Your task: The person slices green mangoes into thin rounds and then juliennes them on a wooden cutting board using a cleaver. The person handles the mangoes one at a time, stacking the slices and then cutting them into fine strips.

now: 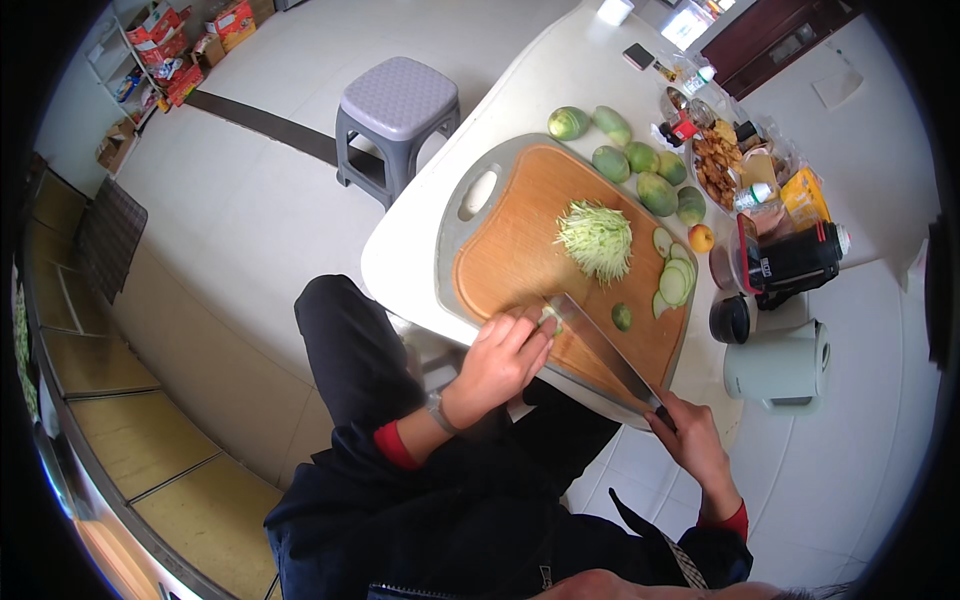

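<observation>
My right hand (691, 442) grips the dark handle of a kitchen knife (606, 349), its broad blade slanting over the near side of the wooden cutting board (502, 247). Beside the blade's far end, my left hand (510, 356) presses a pale green vegetable piece (551, 316) to the board; my fingers hide most of it. Thin pale green shreds (596, 238) lie heaped mid-board. Several round slices with green skin (673, 279) overlap near the right edge. A small green end piece (621, 316) rests just beyond the blade.
Several whole green radish-like vegetables (657, 193) and an apple (700, 238) sit beyond the board. At the right stand a black flask (799, 259), a black cup (729, 319) and a pale green kettle (772, 364). A grey stool (397, 101) stands past the table's left edge.
</observation>
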The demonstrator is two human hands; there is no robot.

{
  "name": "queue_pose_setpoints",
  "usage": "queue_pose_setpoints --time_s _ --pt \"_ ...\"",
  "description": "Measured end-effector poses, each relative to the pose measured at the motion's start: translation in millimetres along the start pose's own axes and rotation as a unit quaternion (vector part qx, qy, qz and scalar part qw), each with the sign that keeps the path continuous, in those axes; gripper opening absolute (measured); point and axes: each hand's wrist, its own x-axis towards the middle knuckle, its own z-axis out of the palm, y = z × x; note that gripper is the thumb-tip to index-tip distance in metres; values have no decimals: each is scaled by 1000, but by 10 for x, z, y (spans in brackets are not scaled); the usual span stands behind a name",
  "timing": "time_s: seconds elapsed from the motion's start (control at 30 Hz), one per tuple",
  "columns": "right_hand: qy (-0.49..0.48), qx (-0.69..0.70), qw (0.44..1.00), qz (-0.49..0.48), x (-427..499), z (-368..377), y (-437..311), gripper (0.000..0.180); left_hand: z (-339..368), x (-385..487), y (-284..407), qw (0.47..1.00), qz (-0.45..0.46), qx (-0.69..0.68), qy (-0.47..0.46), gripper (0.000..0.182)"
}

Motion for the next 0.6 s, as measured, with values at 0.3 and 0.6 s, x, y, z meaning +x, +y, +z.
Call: queue_pose_setpoints --time_s 0.3,0.6 --pt "-41 -18 999 25 -22 -71 14 38 12 21 26 1000 -6 -5 23 33" --pt "-22 -30 998 58 -318 -10 94 41 14 40 11 999 -3 -22 32 36"
